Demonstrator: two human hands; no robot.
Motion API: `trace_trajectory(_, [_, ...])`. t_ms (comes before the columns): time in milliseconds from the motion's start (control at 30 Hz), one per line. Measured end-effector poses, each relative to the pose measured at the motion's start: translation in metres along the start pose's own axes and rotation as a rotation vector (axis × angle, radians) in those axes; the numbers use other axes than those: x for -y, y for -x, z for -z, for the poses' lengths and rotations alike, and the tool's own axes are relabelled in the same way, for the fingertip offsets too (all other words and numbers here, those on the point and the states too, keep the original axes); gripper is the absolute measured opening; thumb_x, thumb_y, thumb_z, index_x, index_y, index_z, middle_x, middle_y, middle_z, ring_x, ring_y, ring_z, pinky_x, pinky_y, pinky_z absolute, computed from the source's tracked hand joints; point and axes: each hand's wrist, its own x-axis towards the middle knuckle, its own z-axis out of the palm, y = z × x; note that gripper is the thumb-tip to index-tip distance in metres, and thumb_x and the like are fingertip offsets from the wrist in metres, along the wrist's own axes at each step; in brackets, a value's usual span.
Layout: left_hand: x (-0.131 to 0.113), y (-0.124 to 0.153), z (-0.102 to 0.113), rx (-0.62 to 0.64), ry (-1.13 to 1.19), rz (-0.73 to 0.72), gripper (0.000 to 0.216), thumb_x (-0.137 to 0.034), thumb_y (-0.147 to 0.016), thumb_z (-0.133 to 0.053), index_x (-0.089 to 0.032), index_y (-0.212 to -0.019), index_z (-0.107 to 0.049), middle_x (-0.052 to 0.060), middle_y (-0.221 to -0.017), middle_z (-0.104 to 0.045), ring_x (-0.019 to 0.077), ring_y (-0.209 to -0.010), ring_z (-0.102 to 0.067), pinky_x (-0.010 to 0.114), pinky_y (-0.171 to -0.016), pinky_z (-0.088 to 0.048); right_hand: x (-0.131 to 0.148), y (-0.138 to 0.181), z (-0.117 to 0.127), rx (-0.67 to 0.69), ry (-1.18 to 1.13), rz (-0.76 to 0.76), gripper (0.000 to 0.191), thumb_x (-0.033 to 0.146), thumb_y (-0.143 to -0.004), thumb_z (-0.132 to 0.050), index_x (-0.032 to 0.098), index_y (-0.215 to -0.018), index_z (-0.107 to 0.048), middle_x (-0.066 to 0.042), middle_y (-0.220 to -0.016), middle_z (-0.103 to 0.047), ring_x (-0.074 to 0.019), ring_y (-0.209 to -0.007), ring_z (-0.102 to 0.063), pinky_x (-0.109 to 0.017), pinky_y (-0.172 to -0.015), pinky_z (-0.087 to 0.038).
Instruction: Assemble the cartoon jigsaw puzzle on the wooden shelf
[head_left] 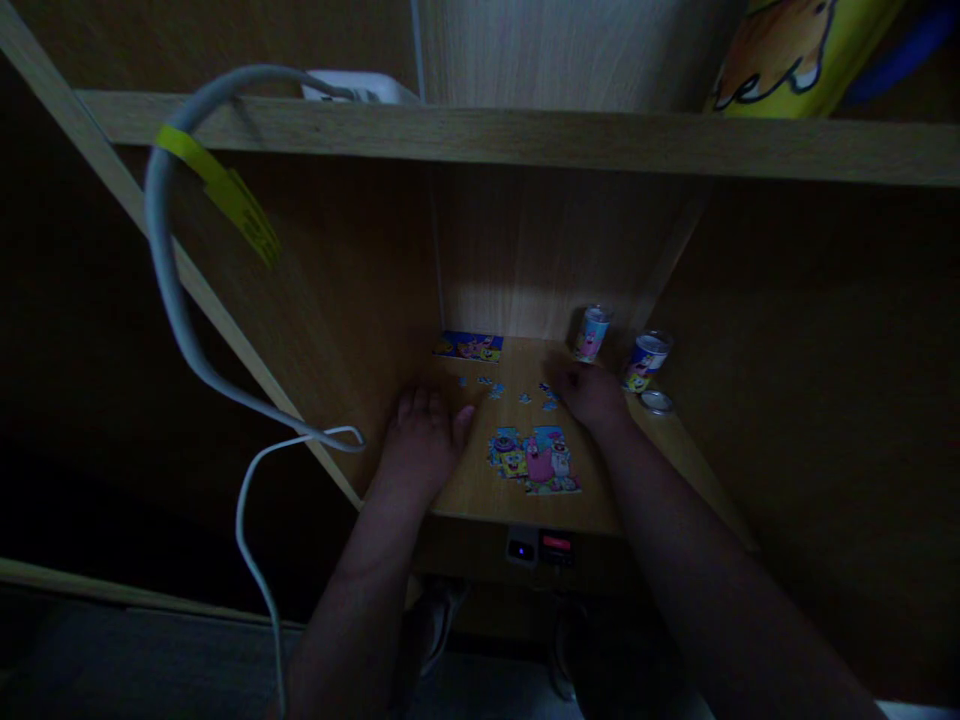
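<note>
A dim wooden cubby fills the scene, its pale back panel (525, 270) rising behind a light wooden shelf surface (465, 490). Over the left part of that surface, the left hand (424, 430) is palm down with its fingers loosely spread and its thumb held out toward the middle. The right hand (589, 390) is curled in, its fingertips beside a small group of loose jigsaw pieces (550, 396); whether it pinches a piece I cannot tell. Between the forearms, near the front edge of the surface, lies a partly assembled SpongeBob jigsaw puzzle (536, 465), with SpongeBob at its left and pink Patrick in the middle. More small loose pieces (496, 391) are scattered behind it, between the two hands. At the back left, against the panel, is a SpongeBob picture card (476, 347). Just beyond the right hand stands a cylindrical tin with a pink Patrick print (591, 335), and to its right a dark blue SpongeBob tin (646, 360), with a round lid (656, 402) lying in front. Below the front edge sit a small device with a blue light (522, 548) and one with a red display (556, 545). A thick grey cable (169, 280) with a yellow tag (225, 190) loops down at the left from the upper shelf (487, 133)
</note>
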Motion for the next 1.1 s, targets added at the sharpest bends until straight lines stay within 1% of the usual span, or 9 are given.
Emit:
trace_trajectory(67, [0.011,-0.004,-0.009,0.045,0.012,0.012,0.059,-0.052,-0.117,-0.04,-0.008,-0.142,-0.069,0.028,-0.145,-0.073,0.0435,-0.148,-0.06,0.066,-0.124,-0.047,0.001,0.0,-0.001,0.002,0.001,0.006,0.048,0.048,-0.116,-0.045,0.021,-0.122,-0.085,-0.014,-0.116,-0.087,-0.0263,-0.107,-0.082,-0.029,-0.085,-0.055])
trace_trajectory(167, [0.014,-0.004,-0.014,0.067,0.016,-0.01,0.059,-0.052,-0.117,-0.04,-0.008,-0.142,-0.071,0.026,-0.144,-0.074,0.041,-0.146,-0.061,0.063,-0.125,-0.046,0.001,0.0,-0.001,0.002,0.004,0.009,0.048,0.048,-0.116,-0.045,0.021,-0.12,-0.085,-0.013,-0.117,-0.087,-0.0262,-0.108,-0.082,-0.029,-0.085,-0.055])
trace_trajectory(367, [0.008,-0.004,-0.005,0.04,0.005,-0.042,0.047,-0.045,-0.116,-0.045,-0.014,-0.126,-0.078,0.022,-0.132,-0.076,0.038,-0.122,-0.067,0.061,-0.112,-0.051,0.001,-0.001,-0.001,0.011,-0.001,0.014,0.05,0.049,-0.115,-0.044,0.021,-0.116,-0.086,-0.013,-0.111,-0.087,-0.0256,-0.102,-0.082,-0.03,-0.082,-0.054])
trace_trajectory(600, [0.005,-0.005,0.0,0.04,-0.087,-0.027,0.035,-0.028,-0.11,-0.049,-0.016,-0.108,-0.082,0.02,-0.106,-0.075,0.0379,-0.103,-0.066,0.058,-0.099,-0.056,0.0,0.002,-0.001,0.002,-0.018,0.021,0.052,0.051,-0.115,-0.045,0.02,-0.119,-0.085,-0.014,-0.108,-0.087,-0.0263,-0.106,-0.081,-0.029,-0.085,-0.054])
trace_trajectory(667, [0.005,-0.005,0.002,0.064,-0.101,-0.02,0.032,-0.021,-0.104,-0.052,-0.015,-0.114,-0.082,0.021,-0.109,-0.076,0.039,-0.102,-0.066,0.058,-0.096,-0.056,0.0,0.001,-0.001,0.0,-0.026,0.024,0.051,0.051,-0.115,-0.045,0.02,-0.117,-0.086,-0.014,-0.109,-0.087,-0.0262,-0.105,-0.081,-0.029,-0.085,-0.054])
trace_trajectory(833, [0.005,-0.004,0.007,0.073,-0.072,-0.037,0.042,-0.011,-0.095,-0.057,-0.016,-0.13,-0.078,0.02,-0.124,-0.078,0.0391,-0.108,-0.067,0.056,-0.095,-0.058,-0.002,-0.001,-0.005,-0.015,-0.058,0.038,0.049,0.05,-0.115,-0.048,0.02,-0.105,-0.086,-0.014,-0.104,-0.087,-0.0265,-0.097,-0.081,-0.031,-0.08,-0.053])
trace_trajectory(900, [0.004,-0.005,0.009,0.089,-0.072,-0.033,0.04,-0.013,-0.096,-0.058,-0.016,-0.131,-0.077,0.02,-0.126,-0.078,0.0392,-0.11,-0.068,0.056,-0.096,-0.058,-0.004,-0.003,-0.007,-0.029,-0.085,0.056,0.047,0.047,-0.115,-0.05,0.02,-0.102,-0.085,-0.014,-0.103,-0.086,-0.0261,-0.095,-0.081,-0.031,-0.079,-0.052])
trace_trajectory(1000, [0.002,-0.007,0.014,0.177,-0.102,0.003,0.035,-0.017,-0.1,-0.057,-0.015,-0.127,-0.079,0.02,-0.125,-0.08,0.0382,-0.115,-0.07,0.054,-0.103,-0.057,-0.006,-0.004,-0.011,-0.05,-0.144,0.103,0.041,0.043,-0.114,-0.053,0.02,-0.101,-0.084,-0.012,-0.099,-0.086,-0.0252,-0.092,-0.08,-0.03,-0.079,-0.052])
trace_trajectory(1100, [-0.002,-0.009,0.019,0.243,-0.15,0.04,0.034,-0.018,-0.104,-0.054,-0.013,-0.124,-0.081,0.02,-0.123,-0.081,0.0372,-0.116,-0.07,0.052,-0.106,-0.055,-0.005,-0.004,-0.016,-0.055,-0.23,0.2,0.029,0.035,-0.112,-0.059,0.022,-0.104,-0.084,-0.008,-0.1,-0.086,-0.0232,-0.093,-0.08,-0.03,-0.082,-0.054])
